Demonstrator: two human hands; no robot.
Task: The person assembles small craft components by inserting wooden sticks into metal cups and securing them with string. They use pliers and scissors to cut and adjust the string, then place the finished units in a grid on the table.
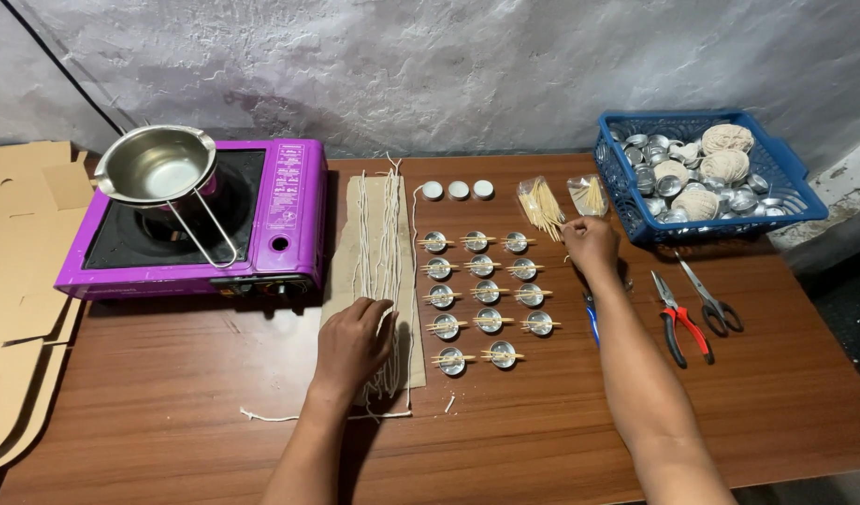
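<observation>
My left hand (353, 344) rests fingers-down on a row of white wicks (385, 234) laid lengthwise on a brown paper strip (344, 245); whether it pinches one I cannot tell. My right hand (589, 243) reaches to a small clear bag of thin wooden sticks (541, 206), fingertips at the sticks. Between the hands stand rows of small metal candle cups (487, 292), each with sticks laid across its rim. Three white filled cups (458, 190) sit behind them.
A purple portable gas stove (289, 220) with a steel pouring pot (156, 165) stands at the left. A blue basket (796, 192) of metal cups and twine balls is at the back right. Pliers (680, 325) and scissors (713, 301) lie right; flat cardboard (18, 271) far left.
</observation>
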